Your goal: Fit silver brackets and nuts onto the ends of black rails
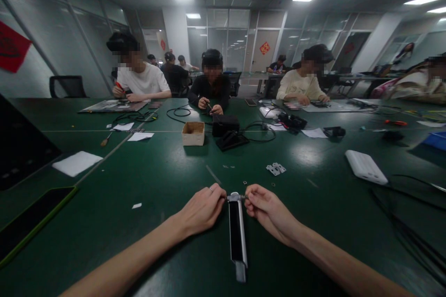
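Observation:
A long, narrow silver-and-black metal piece (237, 236) lies on the green table in front of me, pointing away from me. At its far end sits a small grey metal fitting (234, 197). My left hand (205, 206) is closed, its fingertips pinched against the left side of that fitting; what lies between them is hidden. From the right, my right hand (266, 209) pinches a small metal part (243, 197) in line with the fitting. Its exact kind is too small to tell.
Beyond my hands lie a small nut-like ring (245, 183) and a stack of punched metal plates (276, 169). Farther off are a cardboard box (193, 133), a black case (226, 125) and cables. A white power bank (365, 167) is at right, a green-edged phone (31, 222) at left. Several people sit opposite.

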